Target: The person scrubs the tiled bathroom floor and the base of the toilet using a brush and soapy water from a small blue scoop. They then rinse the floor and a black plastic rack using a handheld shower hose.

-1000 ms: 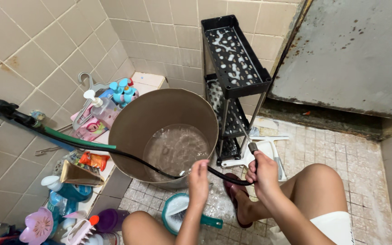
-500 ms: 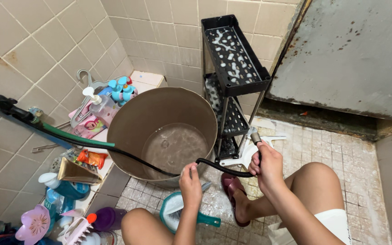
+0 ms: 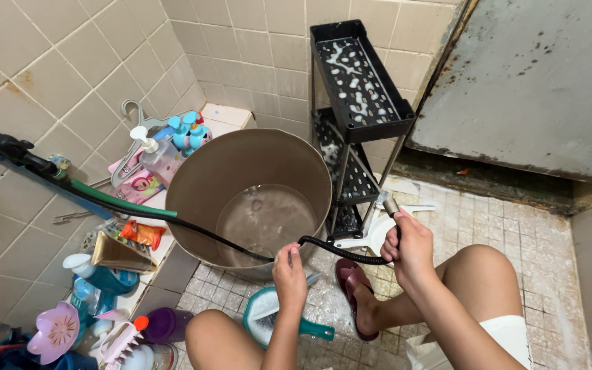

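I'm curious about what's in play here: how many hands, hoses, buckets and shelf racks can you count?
Hands: 2, the left hand and right hand, both on the black hose
Hoses: 2, the black hose and a green hose
Buckets: 1, the large brown bucket with some water
Shelf racks: 1, the black shelf rack
Total: 6

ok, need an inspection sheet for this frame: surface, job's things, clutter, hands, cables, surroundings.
surface: wet tiled floor, soapy patches.
job's things: black hose bent between both hands; big brown bucket with a little water.
clutter: bottles, hanger and pink flower-shaped item along the left ledge; teal scoop on the floor.
hands: left hand and right hand both grip the hose.
cables: green hose from the wall fitting.
surroundings: foamy black rack; tiled wall; stained door.
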